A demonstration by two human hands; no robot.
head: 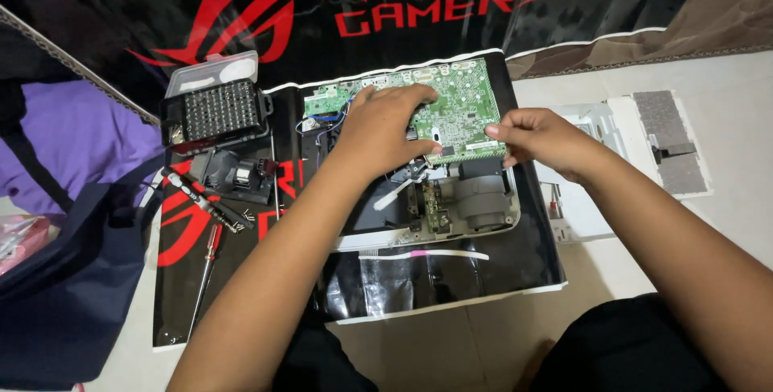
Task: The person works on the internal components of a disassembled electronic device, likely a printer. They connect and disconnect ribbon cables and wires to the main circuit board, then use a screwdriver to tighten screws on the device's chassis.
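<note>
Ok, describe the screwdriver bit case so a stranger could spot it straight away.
Start at the black glossy mat on the floor, where both hands hold a green circuit board. At the mat's top-left corner sits the black rectangular bit case. Only it has rows of small metal bits and an open clear lid.
</note>
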